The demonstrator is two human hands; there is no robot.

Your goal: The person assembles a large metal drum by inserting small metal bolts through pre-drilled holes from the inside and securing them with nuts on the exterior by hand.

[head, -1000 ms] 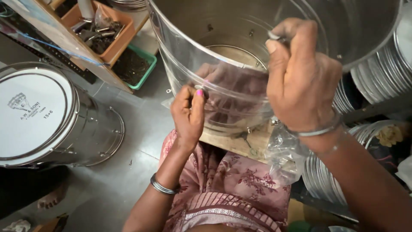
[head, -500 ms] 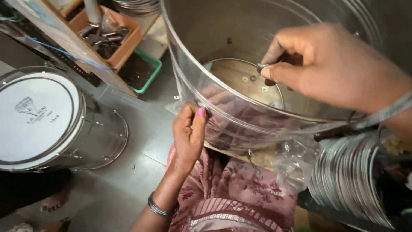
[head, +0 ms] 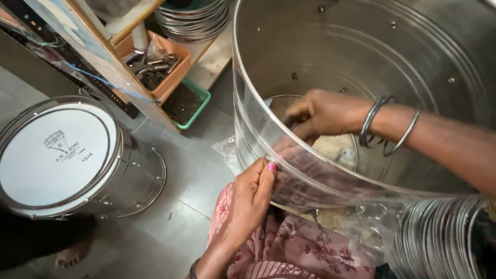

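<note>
A large shiny steel drum shell (head: 413, 62) lies tilted across my lap, its open end facing me. My right hand (head: 323, 113), with two metal bangles on the wrist, reaches inside the shell. Its fingers are curled and pinched against the inner wall near the rim; what they pinch is too small to tell. My left hand (head: 253, 196) is outside, fingertips pinched against the shell's outer wall just opposite the right hand. Pink floral cloth (head: 289, 248) covers my lap below.
A finished steel drum with a white head (head: 57, 155) stands on the grey floor at left, a person's bare foot (head: 72, 253) beside it. An orange tray of metal parts (head: 165, 72) and a green tray (head: 188, 103) sit behind. Stacked metal hoops (head: 439, 237) and a clear plastic bag (head: 372, 227) lie at right.
My right hand has gone from the shell's rim down into the shell toward the near wall. My left hand stays on the outer wall. The view has moved closer.
</note>
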